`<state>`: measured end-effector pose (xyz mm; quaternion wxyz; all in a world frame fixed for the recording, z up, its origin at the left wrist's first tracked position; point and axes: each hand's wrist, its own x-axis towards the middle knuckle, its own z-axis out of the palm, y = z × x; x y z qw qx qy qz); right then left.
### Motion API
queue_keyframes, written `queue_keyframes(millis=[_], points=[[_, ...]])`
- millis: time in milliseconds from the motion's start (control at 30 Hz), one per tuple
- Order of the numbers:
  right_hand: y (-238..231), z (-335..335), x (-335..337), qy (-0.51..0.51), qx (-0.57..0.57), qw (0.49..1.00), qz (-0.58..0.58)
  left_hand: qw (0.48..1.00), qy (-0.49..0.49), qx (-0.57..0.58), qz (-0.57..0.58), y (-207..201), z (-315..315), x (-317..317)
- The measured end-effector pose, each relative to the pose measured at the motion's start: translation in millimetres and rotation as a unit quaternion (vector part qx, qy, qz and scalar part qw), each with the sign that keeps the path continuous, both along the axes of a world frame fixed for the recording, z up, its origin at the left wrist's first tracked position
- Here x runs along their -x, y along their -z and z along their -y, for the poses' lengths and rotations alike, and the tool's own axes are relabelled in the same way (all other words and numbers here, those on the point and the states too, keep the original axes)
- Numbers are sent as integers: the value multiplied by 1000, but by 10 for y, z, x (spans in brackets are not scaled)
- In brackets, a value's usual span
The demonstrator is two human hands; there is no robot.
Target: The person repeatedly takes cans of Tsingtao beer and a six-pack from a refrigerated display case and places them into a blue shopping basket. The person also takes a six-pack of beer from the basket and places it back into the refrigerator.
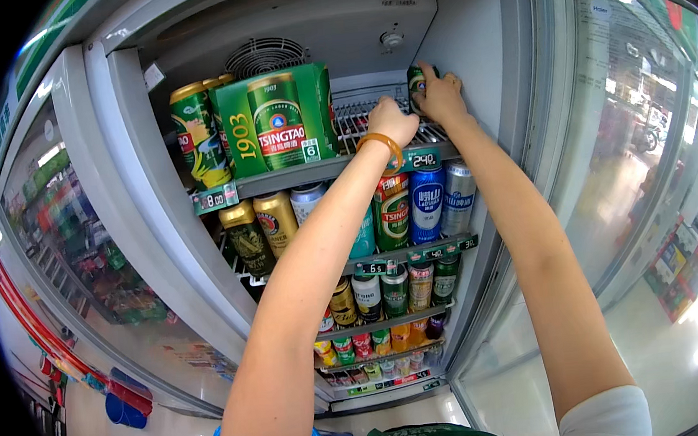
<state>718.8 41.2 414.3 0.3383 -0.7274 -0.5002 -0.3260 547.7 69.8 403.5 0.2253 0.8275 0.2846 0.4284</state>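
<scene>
My right hand [441,96] reaches to the right end of the refrigerator's top shelf, its fingers round a dark green can [417,90]. Just left of it, my left hand [393,121] is closed with the fingers curled, close against the can's lower part. What those fingers grip, if anything, is hidden. An orange bangle [382,141] circles my left wrist. On the same shelf stands a green carton of beer cans [276,120], left of my hands. Tall green cans with gold tops [200,136] are beside it at the far left.
Lower shelves hold rows of cans, among them a blue can [427,204] and a gold can [275,222]. Price tags [423,159] run along the shelf edges. Open glass doors [635,131] flank the refrigerator. A blue bucket [126,401] stands on the floor at left.
</scene>
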Motion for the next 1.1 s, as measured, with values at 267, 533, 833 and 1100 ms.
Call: queue_keyframes(millis=[267,533,833,1100], points=[[-59,346,253,-53,-82,993,-67,1000,9,-18,12,20,102,105],[-136,1088,590,-48,-19,999,16,982,105,-89,129,67,182,203],[144,2074,1924,-123,-127,976,124,926,242,-126,263,636,838,1485],[1214,1680,3573,-420,118,895,-92,980,138,22,143,1932,1045,4096]])
